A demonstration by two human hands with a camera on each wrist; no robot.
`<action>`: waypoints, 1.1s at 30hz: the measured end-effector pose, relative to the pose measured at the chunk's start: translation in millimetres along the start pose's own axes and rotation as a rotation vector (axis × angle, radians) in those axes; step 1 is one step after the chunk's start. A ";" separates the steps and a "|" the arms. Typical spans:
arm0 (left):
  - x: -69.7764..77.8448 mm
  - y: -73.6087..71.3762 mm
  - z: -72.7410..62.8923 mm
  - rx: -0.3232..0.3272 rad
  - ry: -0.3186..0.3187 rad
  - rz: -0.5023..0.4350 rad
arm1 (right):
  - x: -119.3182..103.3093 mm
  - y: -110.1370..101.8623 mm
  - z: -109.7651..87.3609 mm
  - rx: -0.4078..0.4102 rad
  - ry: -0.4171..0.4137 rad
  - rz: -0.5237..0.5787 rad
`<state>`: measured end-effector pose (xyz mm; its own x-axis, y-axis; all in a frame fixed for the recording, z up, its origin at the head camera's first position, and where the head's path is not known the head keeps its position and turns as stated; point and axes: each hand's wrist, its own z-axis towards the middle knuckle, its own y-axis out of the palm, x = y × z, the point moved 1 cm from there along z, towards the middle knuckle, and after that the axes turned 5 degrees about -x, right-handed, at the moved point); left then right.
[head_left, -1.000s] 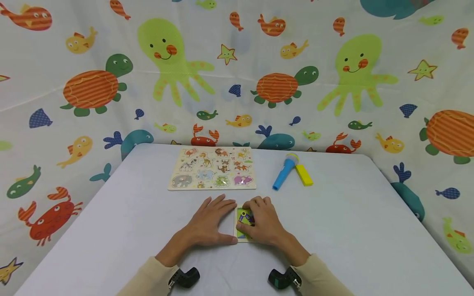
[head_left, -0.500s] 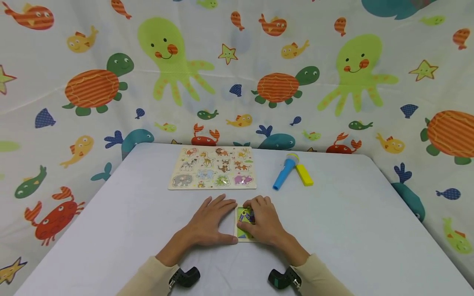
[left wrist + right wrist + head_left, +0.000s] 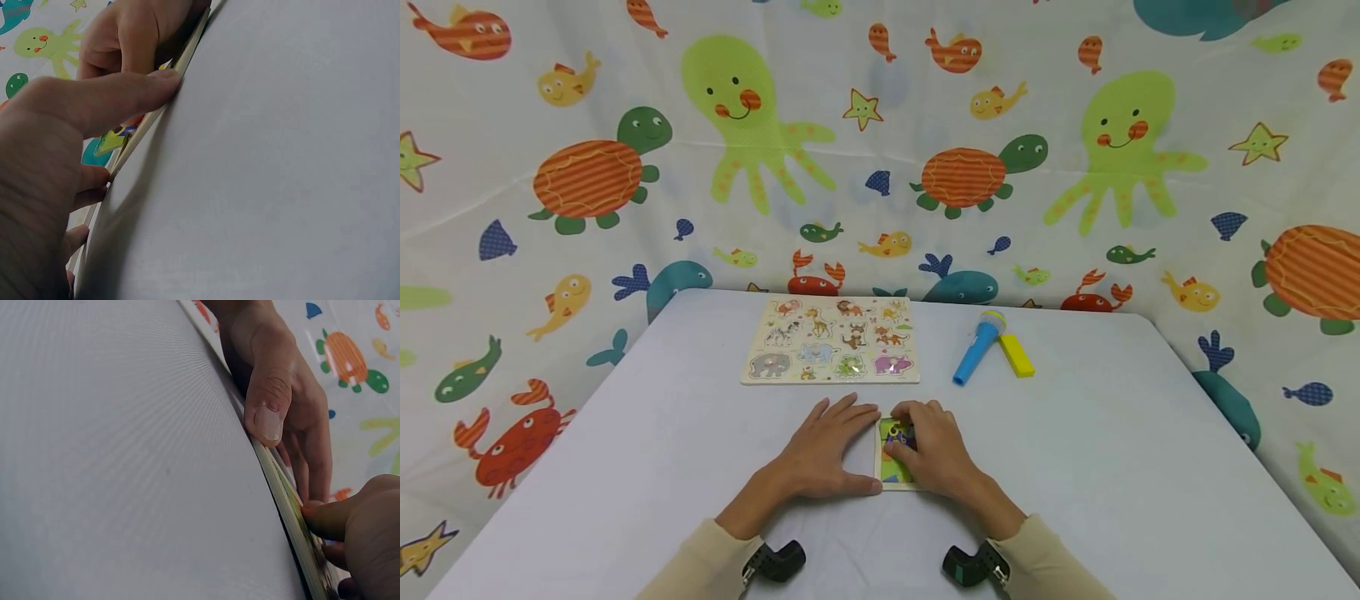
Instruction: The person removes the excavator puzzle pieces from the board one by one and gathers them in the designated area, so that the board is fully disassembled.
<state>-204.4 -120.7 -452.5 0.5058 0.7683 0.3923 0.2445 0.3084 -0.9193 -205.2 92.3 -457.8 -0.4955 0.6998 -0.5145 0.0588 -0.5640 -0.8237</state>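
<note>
A small picture puzzle (image 3: 892, 473) in a pale wooden tray lies flat on the white table between the two hands. My left hand (image 3: 826, 454) has its fingers spread along the tray's left side, thumb at the near corner. My right hand (image 3: 938, 450) covers the right part of the puzzle, with thumb and fingers bent over a puzzle piece. From the left wrist, a green-edged puzzle piece (image 3: 111, 143) stands tilted above the tray rim (image 3: 139, 132). In the right wrist view the right thumb (image 3: 325, 519) lies over the tray's edge. The right palm hides much of the picture.
Farther back on the table (image 3: 647, 467) lies an animal peg board (image 3: 831, 342). To its right are a blue toy microphone (image 3: 976, 350) and a yellow block (image 3: 1017, 356). Behind the table hangs a curtain (image 3: 880, 150) printed with sea animals.
My right thumb and fingers have shifted slightly right over the puzzle, so more of the picture's left part shows. The left hand stays where it was.
</note>
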 end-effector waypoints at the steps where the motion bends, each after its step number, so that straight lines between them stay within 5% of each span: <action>1: 0.1 -0.2 -0.1 -0.001 0.000 -0.001 | -0.1 0.1 -0.1 0.004 0.000 0.005; 26: -1.5 1.3 -0.5 -0.010 0.002 -0.004 | -1.1 -0.1 -1.1 0.082 0.033 0.107; 33: -1.1 1.7 -0.9 -0.013 0.001 -0.009 | -0.4 -2.6 -2.3 0.052 0.056 0.250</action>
<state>-203.8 -121.5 -454.5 0.5042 0.7651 0.4006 0.2595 0.3082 -0.9152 -203.1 94.4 -456.0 -0.4225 0.5584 -0.7139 0.1276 -0.7432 -0.6568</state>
